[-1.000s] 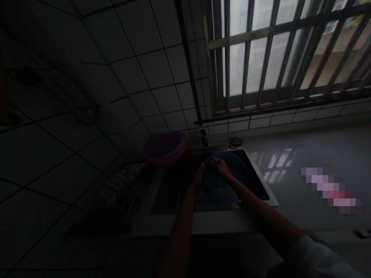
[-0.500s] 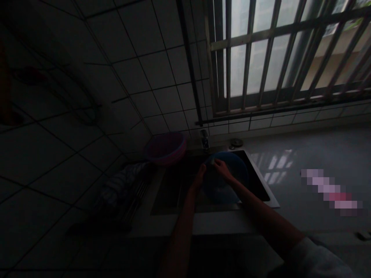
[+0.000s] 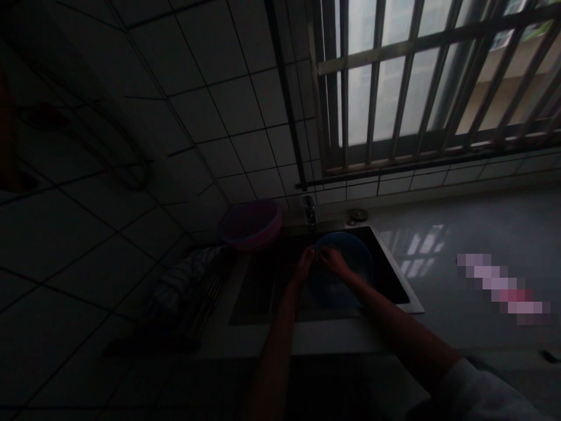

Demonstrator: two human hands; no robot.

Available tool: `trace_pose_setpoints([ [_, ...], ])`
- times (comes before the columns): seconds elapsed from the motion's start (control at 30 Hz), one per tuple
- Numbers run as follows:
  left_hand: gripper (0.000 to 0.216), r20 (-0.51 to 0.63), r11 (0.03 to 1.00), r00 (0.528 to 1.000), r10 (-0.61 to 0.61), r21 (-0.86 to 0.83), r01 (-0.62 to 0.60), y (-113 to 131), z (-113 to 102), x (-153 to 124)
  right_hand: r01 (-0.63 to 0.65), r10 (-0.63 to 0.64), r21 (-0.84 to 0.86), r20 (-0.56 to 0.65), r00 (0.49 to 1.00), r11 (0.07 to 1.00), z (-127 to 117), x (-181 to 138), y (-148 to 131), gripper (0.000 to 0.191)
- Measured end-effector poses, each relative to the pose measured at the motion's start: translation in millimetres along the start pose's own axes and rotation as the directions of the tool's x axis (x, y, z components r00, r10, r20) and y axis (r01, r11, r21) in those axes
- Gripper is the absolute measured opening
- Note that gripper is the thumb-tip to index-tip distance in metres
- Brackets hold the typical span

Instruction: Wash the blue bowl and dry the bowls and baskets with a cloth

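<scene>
A blue basin [image 3: 362, 263] stands in the sink [image 3: 397, 289]. My left hand [image 3: 304, 266] is at the basin's left rim, its fingers curled. Close beside it, over the basin, my right hand [image 3: 333, 261] has its fingers closed in a pinch. A small pale thing shows between the two hands, too dark to name. What lies inside the basin is hard to see in the dim light.
Behind the sink rises a faucet [image 3: 310, 211]. A pink basin [image 3: 252, 225] sits at the back left corner. A striped cloth [image 3: 182, 278] lies left of the sink. A round drain cover [image 3: 358, 215] rests on the counter [image 3: 438, 280], below a barred window [image 3: 394, 88].
My right hand has moved slightly down and left, closer to my left hand. The small thing between them has shifted along with it.
</scene>
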State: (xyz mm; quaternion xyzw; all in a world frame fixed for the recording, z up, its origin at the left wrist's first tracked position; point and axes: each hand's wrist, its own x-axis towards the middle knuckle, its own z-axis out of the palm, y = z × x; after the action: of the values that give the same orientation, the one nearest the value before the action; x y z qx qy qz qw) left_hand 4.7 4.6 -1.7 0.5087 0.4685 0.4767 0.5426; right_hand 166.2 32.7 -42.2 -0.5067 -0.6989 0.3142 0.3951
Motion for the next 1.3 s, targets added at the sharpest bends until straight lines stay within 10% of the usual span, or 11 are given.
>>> trace_pose_setpoints([
  [0.13,0.057,0.019,0.999,1.0,-0.002,0.039,0.002,-3.8,-7.1,1.4,0.002,-0.027,0.087,0.286,0.958,0.996,25.6,-6.9,1.6,0.015],
  [0.4,0.076,0.1,0.992,0.991,-0.092,-0.074,0.099,-5.8,-6.6,1.7,-0.019,0.101,0.458,-0.155,0.983,0.889,-25.0,18.8,-3.7,0.042],
  [0.67,0.089,-0.055,0.982,0.98,-0.189,0.003,0.189,-1.6,-16.3,-1.7,-0.109,-0.094,0.473,0.385,0.918,0.874,23.8,-3.7,-5.9,0.03],
  [0.93,0.073,0.113,0.975,0.982,-0.15,-0.147,0.166,3.6,-4.0,-5.8,0.008,0.045,0.47,-0.102,0.994,0.883,-19.4,12.6,-8.0,0.04],
  [1.17,0.061,0.026,0.958,0.978,-0.205,-0.197,0.206,-0.8,-6.9,-3.9,-0.113,-0.038,0.619,0.226,0.973,0.777,19.2,-6.5,-21.7,0.048],
  [1.3,0.058,0.07,0.946,0.974,-0.216,-0.232,0.226,-3.1,-3.8,-1.1,-0.104,0.086,0.694,0.061,0.994,0.713,15.0,-2.4,-17.2,0.051],
])
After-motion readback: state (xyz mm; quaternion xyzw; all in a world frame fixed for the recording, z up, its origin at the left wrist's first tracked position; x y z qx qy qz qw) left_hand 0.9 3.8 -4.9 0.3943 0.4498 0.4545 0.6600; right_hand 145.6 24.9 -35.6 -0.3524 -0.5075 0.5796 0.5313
